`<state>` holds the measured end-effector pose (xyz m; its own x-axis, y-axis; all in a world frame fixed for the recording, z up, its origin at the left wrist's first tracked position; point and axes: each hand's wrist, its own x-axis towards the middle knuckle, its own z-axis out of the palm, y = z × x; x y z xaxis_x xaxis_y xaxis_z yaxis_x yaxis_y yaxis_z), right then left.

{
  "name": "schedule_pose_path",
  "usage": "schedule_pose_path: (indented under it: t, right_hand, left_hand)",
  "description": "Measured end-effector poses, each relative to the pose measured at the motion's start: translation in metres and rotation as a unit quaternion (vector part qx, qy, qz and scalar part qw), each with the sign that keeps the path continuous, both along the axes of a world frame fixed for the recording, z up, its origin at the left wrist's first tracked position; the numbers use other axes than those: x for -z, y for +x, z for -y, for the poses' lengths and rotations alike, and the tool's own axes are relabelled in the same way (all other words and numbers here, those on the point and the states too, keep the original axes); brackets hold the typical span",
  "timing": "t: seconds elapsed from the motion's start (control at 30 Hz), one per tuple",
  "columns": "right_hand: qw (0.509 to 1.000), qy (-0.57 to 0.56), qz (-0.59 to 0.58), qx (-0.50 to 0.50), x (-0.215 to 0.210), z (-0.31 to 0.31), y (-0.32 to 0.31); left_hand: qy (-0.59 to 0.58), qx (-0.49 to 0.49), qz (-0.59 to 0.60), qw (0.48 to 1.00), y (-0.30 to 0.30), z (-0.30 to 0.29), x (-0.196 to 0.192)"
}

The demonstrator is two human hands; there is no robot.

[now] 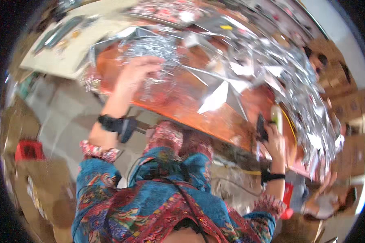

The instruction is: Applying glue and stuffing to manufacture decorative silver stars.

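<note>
My left hand (140, 69) reaches over a tangled bundle of thin silver strands (152, 50) on the orange-red tabletop (182, 95). Its fingers are stretched out and slightly blurred, resting on or just above the strands. At the right end of the table my right hand (275, 141) is closed around a small black tool (261, 127), whose exact kind is too blurred to make out. Beside that hand stands a white and green bottle-like thing (277, 115). Between my hands lies a shiny silver foil star (225, 91) with pointed arms.
More silver foil pieces (304, 97) heap along the far and right sides. A yellow cord (290, 123) curves near my right hand. A pale table (65, 44) adjoins at the left. Cardboard boxes (351, 156) and a person (328, 202) are to the right; a red stool-like object (29, 150) stands left.
</note>
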<state>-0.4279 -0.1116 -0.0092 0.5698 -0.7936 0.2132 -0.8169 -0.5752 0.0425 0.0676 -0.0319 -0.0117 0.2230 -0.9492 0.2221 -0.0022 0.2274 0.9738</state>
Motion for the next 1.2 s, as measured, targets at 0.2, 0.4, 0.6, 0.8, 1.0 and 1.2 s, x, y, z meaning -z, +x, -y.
schedule_pose_path:
  t: [0.2, 0.4, 0.6, 0.8, 1.0, 1.2]
  right_hand:
    - [0.996, 0.069, -0.06, -0.002, -0.018, 0.006, 0.007]
    - [0.999, -0.002, 0.025, -0.048, -0.076, -0.017, 0.051]
    - [0.923, 0.083, 0.277, -0.254, -0.108, -0.035, 0.156]
    - [0.784, 0.306, 0.477, -0.254, -0.101, -0.031, 0.266]
    - [0.69, 0.477, 0.509, -0.189, -0.086, -0.01, 0.316]
    - [0.761, 0.454, 0.429, -0.173, -0.083, -0.015, 0.303]
  left_hand:
    - [0.016, 0.095, -0.221, 0.971, 0.007, -0.007, -0.005]
    - [-0.029, 0.053, -0.119, 0.991, 0.007, -0.006, -0.031]
    - [-0.082, -0.039, -0.034, 0.995, -0.014, 0.006, -0.062]
    - [-0.106, -0.112, 0.06, 0.986, -0.03, 0.012, -0.08]
    - [-0.112, -0.11, 0.001, 0.988, -0.028, 0.007, -0.074]
    - [-0.045, -0.124, 0.078, 0.988, -0.007, -0.028, -0.062]
